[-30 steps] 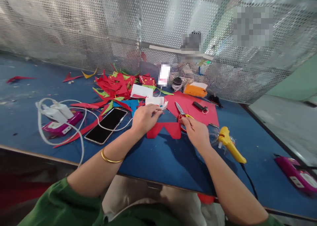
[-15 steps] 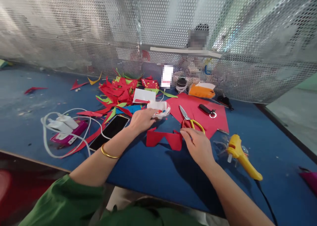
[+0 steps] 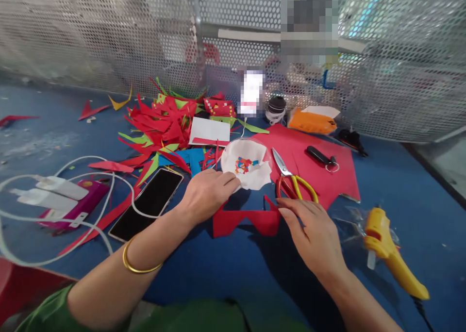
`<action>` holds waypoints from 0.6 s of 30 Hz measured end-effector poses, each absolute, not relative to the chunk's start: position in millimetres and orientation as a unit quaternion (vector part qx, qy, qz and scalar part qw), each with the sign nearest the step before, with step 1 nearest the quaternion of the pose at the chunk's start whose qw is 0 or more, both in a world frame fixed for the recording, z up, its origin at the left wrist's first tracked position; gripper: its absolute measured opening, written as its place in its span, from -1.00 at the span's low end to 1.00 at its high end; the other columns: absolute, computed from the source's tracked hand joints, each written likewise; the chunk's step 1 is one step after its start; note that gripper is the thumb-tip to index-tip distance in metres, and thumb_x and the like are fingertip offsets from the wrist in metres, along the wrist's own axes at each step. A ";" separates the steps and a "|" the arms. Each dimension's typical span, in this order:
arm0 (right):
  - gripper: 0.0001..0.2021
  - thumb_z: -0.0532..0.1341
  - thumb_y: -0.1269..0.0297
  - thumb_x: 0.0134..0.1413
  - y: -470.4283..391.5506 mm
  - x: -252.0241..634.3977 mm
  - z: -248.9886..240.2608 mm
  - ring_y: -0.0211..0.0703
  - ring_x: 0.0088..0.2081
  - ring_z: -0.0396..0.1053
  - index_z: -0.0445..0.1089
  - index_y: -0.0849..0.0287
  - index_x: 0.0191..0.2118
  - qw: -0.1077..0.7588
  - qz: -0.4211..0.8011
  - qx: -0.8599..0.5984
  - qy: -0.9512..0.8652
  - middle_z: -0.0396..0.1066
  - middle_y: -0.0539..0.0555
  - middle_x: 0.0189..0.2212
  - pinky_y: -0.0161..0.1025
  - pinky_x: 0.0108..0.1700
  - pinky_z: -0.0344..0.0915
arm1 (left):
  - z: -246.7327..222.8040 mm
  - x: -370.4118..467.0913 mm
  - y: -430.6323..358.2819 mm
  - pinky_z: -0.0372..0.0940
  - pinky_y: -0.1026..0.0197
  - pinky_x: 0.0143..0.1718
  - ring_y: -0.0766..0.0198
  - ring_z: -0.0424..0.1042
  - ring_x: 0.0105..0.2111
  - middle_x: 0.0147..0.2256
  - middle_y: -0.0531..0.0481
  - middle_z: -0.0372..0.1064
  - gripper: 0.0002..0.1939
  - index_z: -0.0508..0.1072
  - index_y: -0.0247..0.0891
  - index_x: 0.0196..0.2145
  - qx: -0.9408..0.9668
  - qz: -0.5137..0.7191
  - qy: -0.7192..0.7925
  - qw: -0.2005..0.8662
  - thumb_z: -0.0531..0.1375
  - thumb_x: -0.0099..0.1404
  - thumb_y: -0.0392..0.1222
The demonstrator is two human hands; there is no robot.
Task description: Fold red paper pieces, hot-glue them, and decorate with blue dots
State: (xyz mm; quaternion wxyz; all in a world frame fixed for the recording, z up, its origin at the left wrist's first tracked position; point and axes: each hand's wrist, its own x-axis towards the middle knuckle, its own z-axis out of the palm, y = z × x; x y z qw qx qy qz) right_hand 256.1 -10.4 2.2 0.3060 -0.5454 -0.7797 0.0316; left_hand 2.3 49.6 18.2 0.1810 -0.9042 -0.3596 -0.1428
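In front of me a red eye-mask-shaped piece (image 3: 247, 221) stands on the blue table, its ends folded back. My right hand (image 3: 313, 230) is at its right end, thumb and fingers closed around the edge; the exact contact is partly hidden. My left hand (image 3: 211, 196) lies beyond the left end, its fingers pinched at the near edge of white paper (image 3: 260, 176). This paper lines a shallow clear dish, and small red, blue and yellow bits (image 3: 245, 165) lie on it. Scissors with red and yellow handles (image 3: 286, 169) rest just past my right fingertips.
A yellow glue gun (image 3: 393, 254) lies at right. Red sheet (image 3: 313, 152) holds a black key fob (image 3: 320, 156). Left are a phone (image 3: 149, 203), white chargers (image 3: 54, 196) with looping cables, and red and green scraps (image 3: 171, 123). Behind stands a perforated metal screen (image 3: 109, 41).
The white paper, folded over before, now lies spread open and shows the coloured bits. My left hand has moved to its near edge. My right hand stays by the red piece.
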 end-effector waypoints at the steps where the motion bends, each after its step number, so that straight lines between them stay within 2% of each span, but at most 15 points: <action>1: -0.66 0.04 0.07 0.37 -10.1 256.5 2.9 -0.06 -0.19 0.54 0.49 0.14 -0.16 0.305 0.029 -0.545 -0.781 0.60 0.08 -0.22 -0.12 -0.13 0.34 | 19.0 2.9 48.9 0.26 0.21 -0.42 0.29 0.45 -0.38 -0.30 0.00 0.52 -0.76 0.53 -0.23 -0.17 -0.905 -0.138 -0.359 0.181 0.06 0.41 -0.36; 8: -0.64 0.03 0.06 0.37 -9.4 258.3 2.6 -0.06 -0.20 0.54 0.50 0.14 -0.16 0.302 0.023 -0.555 -0.774 0.61 0.10 -0.23 -0.12 -0.14 0.35 | 15.9 5.0 48.5 0.25 0.16 -0.41 0.27 0.44 -0.43 -0.28 0.04 0.55 -0.83 0.54 -0.22 -0.21 -0.915 -0.099 -0.359 0.155 0.15 0.37 -0.36; 18: -0.64 0.06 0.03 0.33 -6.7 260.6 -5.9 -0.02 -0.15 0.52 0.53 0.11 -0.16 0.308 0.052 -0.586 -0.747 0.60 0.11 -0.22 -0.08 -0.07 0.36 | 18.3 7.2 45.7 0.17 0.10 -0.44 0.21 0.44 -0.43 -0.33 0.02 0.51 -0.82 0.52 -0.24 -0.27 -0.915 -0.070 -0.380 0.115 0.13 0.35 -0.39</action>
